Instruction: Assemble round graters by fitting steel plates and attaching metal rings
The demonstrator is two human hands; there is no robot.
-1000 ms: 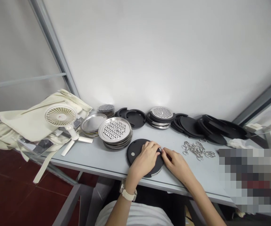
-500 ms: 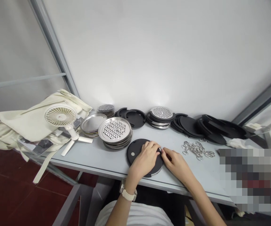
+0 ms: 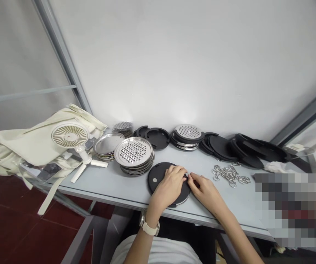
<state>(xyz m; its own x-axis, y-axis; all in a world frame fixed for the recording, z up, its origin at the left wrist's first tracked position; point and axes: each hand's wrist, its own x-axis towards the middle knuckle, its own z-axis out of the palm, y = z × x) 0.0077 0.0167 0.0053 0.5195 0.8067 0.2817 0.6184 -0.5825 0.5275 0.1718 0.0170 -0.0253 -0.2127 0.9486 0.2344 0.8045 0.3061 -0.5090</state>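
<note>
Barely any motion since the earlier frame: right hand (image 3: 206, 192) has eased a touch lower and its fingertips (image 3: 190, 178) have resettled at the disc's far edge. Left hand (image 3: 169, 187) sits about where it was. View drifted slightly, so the whole scene is offset a little; nothing on the table has been moved.

Work piece: round black disc (image 3: 158, 179), lying flat on the table in front of the person, partly covered by the left hand. Small silver dot on its top face, left of the hand. Thin steel rim shows under its near edge.

Grip: both hands closed in a pinch on a small metal part (image 3: 186, 175) at the disc's far-right edge. Fingers hide most of it, so shape unclear. Left hand's fingers curl over the disc. White-strapped wristwatch (image 3: 148, 227) on the left wrist.

Around it, on a pale grey table (image 3: 111, 189): stack of perforated steel grater plates (image 3: 133, 151) just left of the disc, stack of plain steel plates (image 3: 109, 143) beside that, black ring-shaped pieces (image 3: 158, 138) behind, another grater stack (image 3: 187, 132) further along, overlapping black discs (image 3: 220, 146) to the right. Pile of steel chain links (image 3: 229, 175) right of the hands. Far left, a white desk fan (image 3: 69, 134) lying on a cream canvas bag (image 3: 23, 145). Lower right pixelated, can't tell what's there.
</note>
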